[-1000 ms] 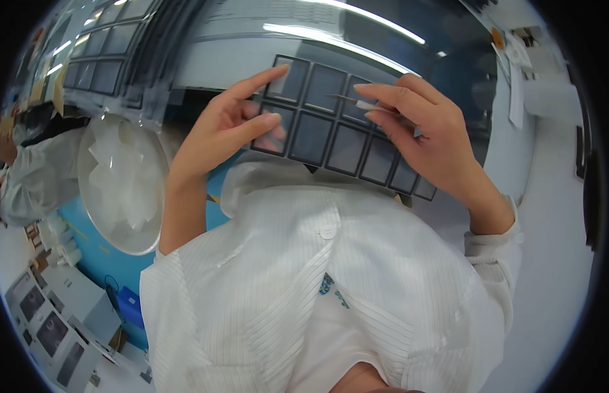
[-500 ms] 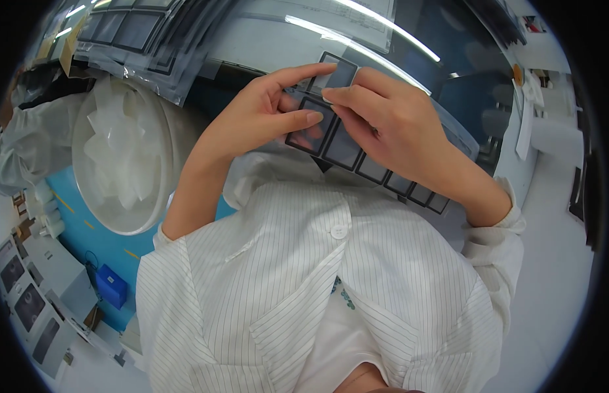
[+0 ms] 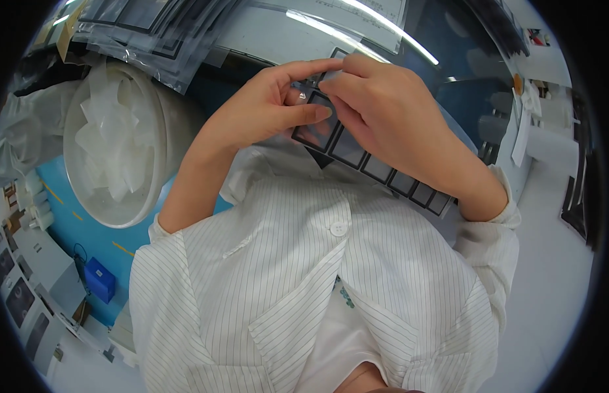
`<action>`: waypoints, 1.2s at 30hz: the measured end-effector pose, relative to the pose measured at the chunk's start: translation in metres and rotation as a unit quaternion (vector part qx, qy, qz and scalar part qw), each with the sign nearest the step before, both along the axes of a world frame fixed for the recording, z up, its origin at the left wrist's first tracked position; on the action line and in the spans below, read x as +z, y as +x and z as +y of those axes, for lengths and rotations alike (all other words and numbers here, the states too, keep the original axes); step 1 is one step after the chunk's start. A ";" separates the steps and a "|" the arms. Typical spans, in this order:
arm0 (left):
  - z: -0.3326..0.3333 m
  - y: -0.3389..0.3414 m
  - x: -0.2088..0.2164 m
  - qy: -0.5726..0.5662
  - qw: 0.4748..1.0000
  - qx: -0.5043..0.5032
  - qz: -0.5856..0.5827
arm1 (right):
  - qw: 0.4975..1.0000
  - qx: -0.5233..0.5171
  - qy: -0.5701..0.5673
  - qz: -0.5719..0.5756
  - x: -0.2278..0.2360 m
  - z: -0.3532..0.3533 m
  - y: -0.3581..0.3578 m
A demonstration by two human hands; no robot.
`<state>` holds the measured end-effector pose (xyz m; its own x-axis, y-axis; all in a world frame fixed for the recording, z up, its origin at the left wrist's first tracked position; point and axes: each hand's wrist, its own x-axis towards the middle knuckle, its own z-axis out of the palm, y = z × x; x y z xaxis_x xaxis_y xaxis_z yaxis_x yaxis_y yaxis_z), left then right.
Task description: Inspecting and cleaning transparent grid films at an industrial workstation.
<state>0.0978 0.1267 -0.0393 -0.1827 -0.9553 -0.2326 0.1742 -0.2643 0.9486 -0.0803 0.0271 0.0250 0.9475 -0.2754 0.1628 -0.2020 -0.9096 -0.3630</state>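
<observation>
A clear sheet with a row of black-framed rectangular panels [image 3: 349, 148] slants down to the right in front of my chest. My left hand [image 3: 268, 105] grips its left end, with the thumb on the near face; some fingers show through the clear panel behind it. The left index finger reaches along the top toward my other hand. My right hand [image 3: 399, 114] is closed in a pinch over the upper middle of the sheet, its fingertips close to the left index tip. Whatever lies in that pinch is hidden. Further panels are covered by the right hand.
To the left stands a white bin [image 3: 161, 141] with crumpled translucent film [image 3: 114, 147] inside. Clear plastic bags with dark-framed sheets [image 3: 176, 49] lie at the upper left. A glossy dark tabletop [image 3: 442, 39] reflects lamps beyond my hands. A blue box [image 3: 99, 280] sits on the blue floor.
My right hand has shifted slightly up and left, its fingers now nearer the left index tip and covering more of the upper panel. The left hand keeps its grip.
</observation>
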 end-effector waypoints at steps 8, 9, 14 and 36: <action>-0.002 0.001 0.009 0.045 0.999 -0.005 0.008 | 0.999 0.010 0.016 0.049 0.002 -0.003 0.004; -0.001 0.001 0.010 0.045 0.999 -0.002 0.008 | 0.999 0.013 0.016 0.049 0.004 -0.003 0.002; -0.001 0.002 0.014 0.038 0.999 -0.025 -0.005 | 0.998 -0.018 0.027 0.057 0.009 -0.001 -0.013; 0.001 -0.004 0.020 0.047 0.999 0.003 -0.020 | 0.989 -0.101 0.035 0.106 0.029 0.004 -0.111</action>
<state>0.0937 0.1278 -0.0194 -0.1668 -0.9297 -0.3283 0.1388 -0.3518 0.9257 -0.1911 0.0306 0.0543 0.8824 -0.4667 -0.0591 -0.4557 -0.8168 -0.3540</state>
